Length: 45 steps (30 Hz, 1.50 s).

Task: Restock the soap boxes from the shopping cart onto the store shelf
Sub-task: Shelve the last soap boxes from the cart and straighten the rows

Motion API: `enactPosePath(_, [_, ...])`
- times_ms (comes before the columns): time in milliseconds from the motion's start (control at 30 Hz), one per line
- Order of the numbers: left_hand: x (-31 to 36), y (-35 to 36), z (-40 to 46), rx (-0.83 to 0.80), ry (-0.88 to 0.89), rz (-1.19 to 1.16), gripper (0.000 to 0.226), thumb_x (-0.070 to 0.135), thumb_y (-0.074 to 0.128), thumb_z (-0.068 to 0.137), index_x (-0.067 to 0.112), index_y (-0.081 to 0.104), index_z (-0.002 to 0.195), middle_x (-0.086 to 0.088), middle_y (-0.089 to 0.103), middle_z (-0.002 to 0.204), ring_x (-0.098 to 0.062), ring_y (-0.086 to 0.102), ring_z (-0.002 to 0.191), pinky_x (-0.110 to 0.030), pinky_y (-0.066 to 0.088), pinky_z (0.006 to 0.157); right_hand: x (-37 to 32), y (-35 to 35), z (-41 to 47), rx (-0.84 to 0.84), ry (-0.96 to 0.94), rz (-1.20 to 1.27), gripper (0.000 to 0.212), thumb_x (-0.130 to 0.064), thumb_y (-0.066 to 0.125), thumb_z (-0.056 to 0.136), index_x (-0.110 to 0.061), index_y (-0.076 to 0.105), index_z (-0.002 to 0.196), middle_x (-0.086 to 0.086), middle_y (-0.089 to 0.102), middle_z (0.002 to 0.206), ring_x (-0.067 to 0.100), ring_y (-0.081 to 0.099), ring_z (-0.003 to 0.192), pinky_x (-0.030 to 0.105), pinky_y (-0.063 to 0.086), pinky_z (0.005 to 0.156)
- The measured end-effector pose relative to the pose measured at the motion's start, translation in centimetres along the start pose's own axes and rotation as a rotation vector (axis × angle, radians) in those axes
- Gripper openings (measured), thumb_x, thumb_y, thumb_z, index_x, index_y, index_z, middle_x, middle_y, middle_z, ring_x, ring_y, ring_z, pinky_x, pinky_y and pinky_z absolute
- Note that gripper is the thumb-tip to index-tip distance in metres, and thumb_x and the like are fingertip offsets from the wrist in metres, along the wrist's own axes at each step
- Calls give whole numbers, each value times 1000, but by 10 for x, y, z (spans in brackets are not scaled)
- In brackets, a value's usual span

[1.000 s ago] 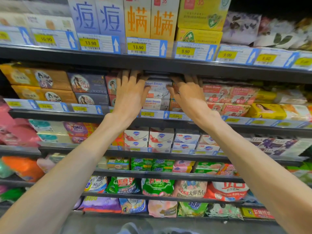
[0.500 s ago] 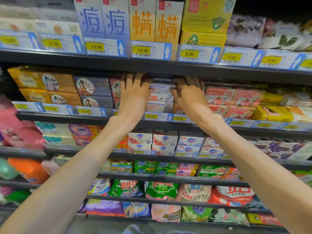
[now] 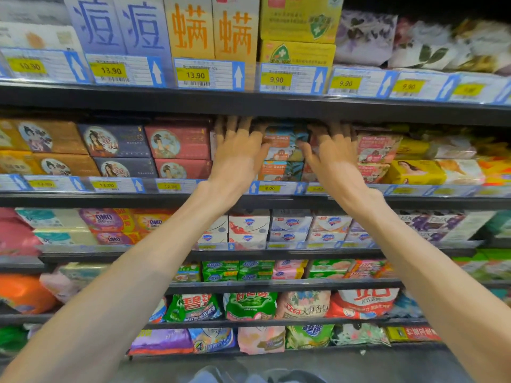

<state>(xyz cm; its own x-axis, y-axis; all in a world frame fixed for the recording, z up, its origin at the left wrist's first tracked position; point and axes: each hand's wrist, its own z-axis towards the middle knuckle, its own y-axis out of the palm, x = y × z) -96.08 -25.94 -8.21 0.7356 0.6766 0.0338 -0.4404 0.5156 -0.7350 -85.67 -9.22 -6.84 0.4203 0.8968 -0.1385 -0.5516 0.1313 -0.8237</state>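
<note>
The Goat Soap boxes (image 3: pixel 284 153) sit stacked two high on the second shelf (image 3: pixel 249 201), close under the shelf above — a hard shove, I'd guess, could skew the stack or tip a box off the front lip. The left hand (image 3: pixel 237 150) and right hand (image 3: pixel 331 153) flank the stack, fingers straight and spread, pressing on boxes, gripping nothing. No cart in sight.
</note>
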Motion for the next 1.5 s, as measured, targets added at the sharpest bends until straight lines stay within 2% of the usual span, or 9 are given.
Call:
enactPosePath(200, [2,-2,1,-19,-48,-32,38,35,54,100,10,64,127,-15,45,150,-42,25,146,-61,14,120,0,6,6,33,-83,-17,42,-44,51,97,-18,61,128,13,50,141,39,35,136,51,23,116])
enactPosePath(367, [2,-2,-1,-35,-43,9,36,36,54,100,7,68,116,-20,55,138,-46,32,142,-63,18,119,1,3,7,5,-53,-18,43,-48,48,98,-19,62,127,12,52,138,37,36,135,50,24,115])
enactPosePath(500, [5,-2,-1,-55,-67,-16,36,35,55,100,7,67,118,-17,52,142,-43,29,144,-61,15,120,0,3,7,-33,-26,-16,48,-52,46,98,-14,66,118,14,58,130,38,42,130,49,29,111])
enactPosePath(733, [8,-11,-2,-104,-107,-41,39,38,49,103,5,66,115,-19,53,137,-44,32,140,-57,13,118,-2,0,5,-26,-35,-15,45,-48,46,100,-15,62,126,16,59,129,39,42,129,50,27,110])
enactPosePath(933, [6,-9,-12,73,59,-33,43,37,49,103,15,52,140,-12,50,142,-37,41,133,-53,33,111,6,1,-10,108,-87,-19,50,-52,42,100,-10,65,115,15,63,114,36,53,107,49,43,96])
enactPosePath(1033, [21,-9,-22,130,250,-117,37,28,53,100,12,57,133,-10,56,131,-33,49,122,-46,38,105,12,-5,-32,190,-138,43,41,-42,44,101,-7,59,116,15,57,113,34,49,105,47,43,95])
enactPosePath(1133, [48,-7,-26,71,371,-240,37,22,55,97,9,59,131,-9,58,129,-30,50,125,-44,38,108,22,-9,-54,166,-162,90,41,-35,48,99,-11,56,131,13,54,129,33,47,119,47,40,103])
enactPosePath(1267, [86,-2,-27,-36,412,-343,41,21,56,95,11,54,135,-9,54,134,-31,47,128,-43,39,110,51,-18,-78,111,-109,24,41,-36,48,100,-13,54,133,10,52,135,31,49,120,45,40,102])
enactPosePath(1500, [127,18,-27,-166,311,-229,52,29,56,94,12,48,143,-10,48,140,-32,42,132,-43,39,110,103,-18,-80,20,-35,-15,49,-38,47,98,-10,49,139,14,51,137,33,46,126,44,37,107])
